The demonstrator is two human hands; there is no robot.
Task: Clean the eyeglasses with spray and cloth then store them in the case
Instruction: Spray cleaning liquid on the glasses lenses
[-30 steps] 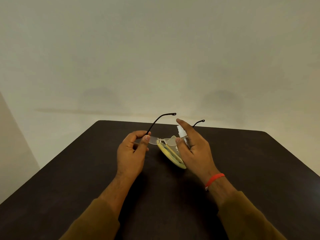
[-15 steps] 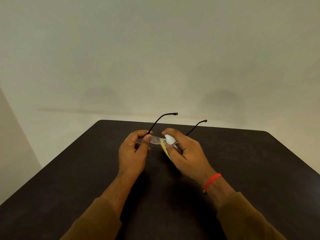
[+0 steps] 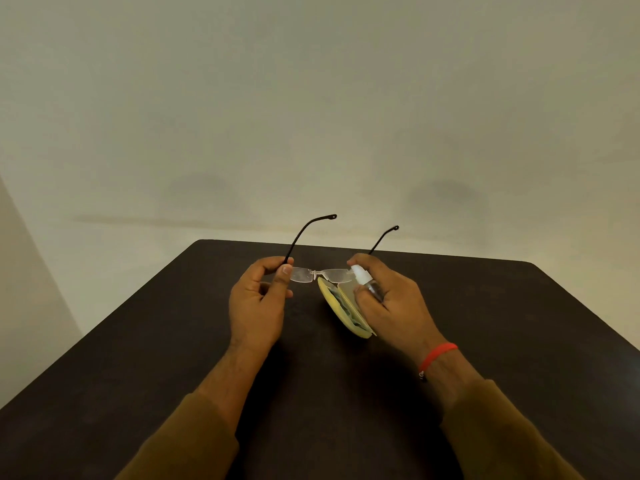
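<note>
My left hand (image 3: 258, 303) pinches the rimless eyeglasses (image 3: 320, 274) at the left lens hinge, holding them above the table with both thin black temples pointing away from me. My right hand (image 3: 389, 301) grips a small clear spray bottle (image 3: 363, 278) with a white nozzle, its tip right beside the right lens and the forefinger on top. Below the glasses a yellow case (image 3: 341, 308) lies open on the dark table (image 3: 485, 341), with something greenish inside, partly hidden by my right hand.
The dark table ends at a far edge just beyond my hands, with a plain pale wall (image 3: 311, 116) behind it. My brown sleeves cover both forearms, and a red band circles my right wrist (image 3: 437, 355).
My right hand with the spray bottle swung left over the bridge of the glasses, then back out to the right lens. The left hand kept the glasses nearly still.
</note>
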